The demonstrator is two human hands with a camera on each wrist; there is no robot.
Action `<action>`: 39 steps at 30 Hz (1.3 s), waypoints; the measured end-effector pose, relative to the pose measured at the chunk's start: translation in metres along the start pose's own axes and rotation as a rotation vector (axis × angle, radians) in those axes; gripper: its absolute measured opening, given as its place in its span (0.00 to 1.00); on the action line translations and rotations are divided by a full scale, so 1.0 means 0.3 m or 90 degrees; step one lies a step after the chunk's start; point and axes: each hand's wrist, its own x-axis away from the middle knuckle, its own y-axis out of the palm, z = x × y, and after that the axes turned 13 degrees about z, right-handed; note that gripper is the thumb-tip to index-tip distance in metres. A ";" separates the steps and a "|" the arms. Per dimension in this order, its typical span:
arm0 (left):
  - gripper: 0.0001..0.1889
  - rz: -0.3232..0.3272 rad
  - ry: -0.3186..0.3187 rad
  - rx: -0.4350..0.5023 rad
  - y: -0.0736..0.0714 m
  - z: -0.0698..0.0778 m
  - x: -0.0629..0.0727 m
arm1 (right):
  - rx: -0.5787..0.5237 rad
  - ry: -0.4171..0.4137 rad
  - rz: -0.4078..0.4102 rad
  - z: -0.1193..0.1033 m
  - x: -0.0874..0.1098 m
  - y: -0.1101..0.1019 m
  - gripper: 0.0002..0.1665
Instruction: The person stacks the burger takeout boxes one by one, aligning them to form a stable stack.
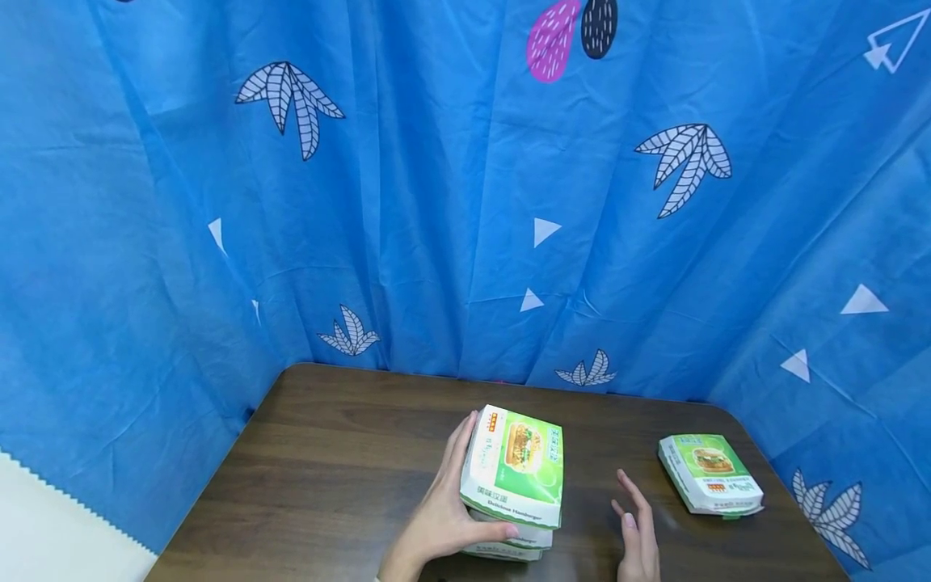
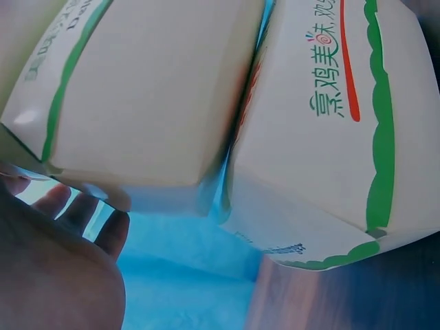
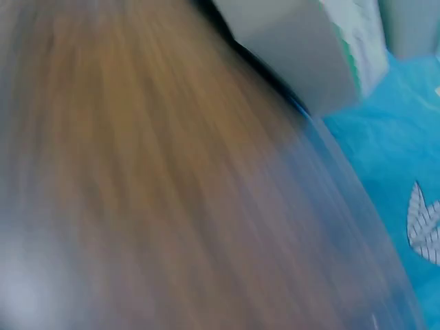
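Observation:
My left hand [image 1: 444,509] grips a green and white hamburger box [image 1: 512,465] at the top of a stack, fingers along its left side and thumb across the front. Under it shows a lower hamburger box [image 1: 502,552], mostly hidden. In the left wrist view a narrow gap runs between the held box [image 2: 151,89] and the lower box [image 2: 309,137], with my left fingertips [image 2: 113,234] at the held box's edge. My right hand [image 1: 638,533] is off to the stack's right, fingers loosely extended and holding nothing. White box sides [image 3: 295,55] appear in the right wrist view.
Another hamburger box [image 1: 711,475] lies by itself on the right of the brown wooden table [image 1: 327,453]. A blue patterned curtain [image 1: 436,202] hangs behind the table and along its sides.

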 end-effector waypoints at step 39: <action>0.74 -0.008 -0.032 0.023 0.007 -0.003 0.003 | 0.322 0.085 0.270 0.206 -0.182 -0.208 0.52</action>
